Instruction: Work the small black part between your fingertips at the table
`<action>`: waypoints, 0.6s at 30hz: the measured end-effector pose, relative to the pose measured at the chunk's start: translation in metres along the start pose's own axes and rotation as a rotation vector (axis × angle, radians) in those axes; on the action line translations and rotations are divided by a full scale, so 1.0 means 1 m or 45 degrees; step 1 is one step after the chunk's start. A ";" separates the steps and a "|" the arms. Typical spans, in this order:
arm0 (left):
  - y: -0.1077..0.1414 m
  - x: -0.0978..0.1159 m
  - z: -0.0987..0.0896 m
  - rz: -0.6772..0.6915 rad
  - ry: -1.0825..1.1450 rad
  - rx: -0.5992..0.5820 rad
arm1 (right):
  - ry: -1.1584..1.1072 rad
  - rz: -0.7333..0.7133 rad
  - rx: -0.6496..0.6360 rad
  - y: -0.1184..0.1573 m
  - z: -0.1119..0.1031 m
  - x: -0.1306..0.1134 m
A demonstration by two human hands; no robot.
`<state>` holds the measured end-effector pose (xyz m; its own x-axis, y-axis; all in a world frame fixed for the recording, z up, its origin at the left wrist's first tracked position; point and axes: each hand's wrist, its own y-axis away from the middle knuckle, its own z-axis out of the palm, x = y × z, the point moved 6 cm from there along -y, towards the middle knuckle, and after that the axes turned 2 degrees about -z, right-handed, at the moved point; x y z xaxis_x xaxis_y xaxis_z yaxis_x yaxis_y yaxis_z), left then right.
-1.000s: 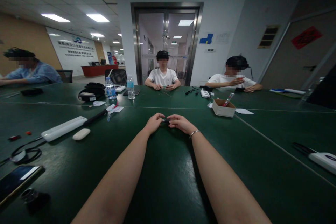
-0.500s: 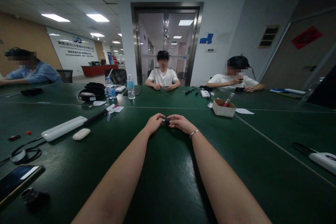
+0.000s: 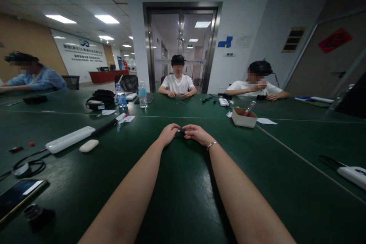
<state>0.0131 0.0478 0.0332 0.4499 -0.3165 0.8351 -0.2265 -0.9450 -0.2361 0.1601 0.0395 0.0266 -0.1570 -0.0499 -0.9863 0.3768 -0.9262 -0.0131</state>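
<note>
- In the head view, a small dark piece (image 3: 182, 130) lies between the fingertips of the two hands, straight ahead of the person and over the green table (image 3: 183, 190). Whether it touches the tabletop I cannot tell.
- Its long axis seems to run sideways, from one hand to the other—a paler bit shows at the left end, too small to make out.
- The left hand (image 3: 167, 135) is at the left end and the right hand (image 3: 198, 134) at the right; neither is clearly nearer, since both sets of fingertips reach it.
- The left hand is nearly closed, fingers curved and drawn in to the thumb, pinching the pale end.
- The right hand looks closed at the tips around the dark end, its fingers stretched inward—they cover part of the piece, so the exact grip is hard to read.
- Both forearms reach forward and slant inward, low over the table, with a silver bracelet (image 3: 212, 145) on the right wrist.
- An open box (image 3: 244, 119) sits beyond and to the right of the right hand; a white oval object (image 3: 89, 145) lies well to the left of the left hand.
</note>
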 end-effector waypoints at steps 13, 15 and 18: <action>0.003 0.001 0.000 -0.023 -0.013 -0.037 | 0.002 0.002 0.012 0.000 0.000 0.000; 0.002 0.001 -0.001 -0.021 0.030 -0.029 | 0.004 0.001 0.012 0.000 0.000 0.000; 0.000 -0.001 0.000 -0.013 0.037 -0.025 | 0.014 -0.002 0.013 0.000 0.000 0.000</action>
<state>0.0125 0.0477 0.0328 0.4272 -0.3037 0.8516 -0.2386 -0.9464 -0.2178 0.1597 0.0399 0.0265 -0.1477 -0.0448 -0.9880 0.3672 -0.9301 -0.0128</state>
